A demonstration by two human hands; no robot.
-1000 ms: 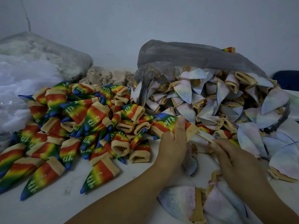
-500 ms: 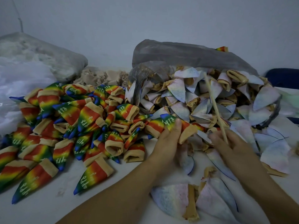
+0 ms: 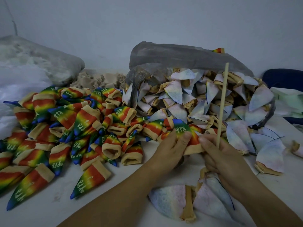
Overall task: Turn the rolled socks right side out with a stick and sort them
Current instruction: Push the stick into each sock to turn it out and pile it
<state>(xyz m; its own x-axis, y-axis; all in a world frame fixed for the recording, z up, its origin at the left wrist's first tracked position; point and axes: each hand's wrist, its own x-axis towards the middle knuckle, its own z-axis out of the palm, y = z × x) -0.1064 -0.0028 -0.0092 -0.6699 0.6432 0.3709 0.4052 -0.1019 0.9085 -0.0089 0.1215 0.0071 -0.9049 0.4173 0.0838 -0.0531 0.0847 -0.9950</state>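
The left hand point(image 3: 172, 148) pinches a rainbow sock point(image 3: 182, 128) between the two heaps, just above the table point(image 3: 49, 210). The sock has a blue toe, white lettering and a tan cuff. The right hand point(image 3: 219, 154) grips the thin stick point(image 3: 222, 102) nearly upright, and its thumb seems to touch the cuff. Pale socks point(image 3: 177, 90) spill from a grey bag point(image 3: 180, 54).

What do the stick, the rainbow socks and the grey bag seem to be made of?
The stick looks pale, matte, thin and straight, likely wood or bamboo. The rainbow socks look like soft knit fabric with printed colours and plain tan cuffs; they fold and crumple. The grey bag looks like thin translucent plastic, wrinkled and faintly shiny.
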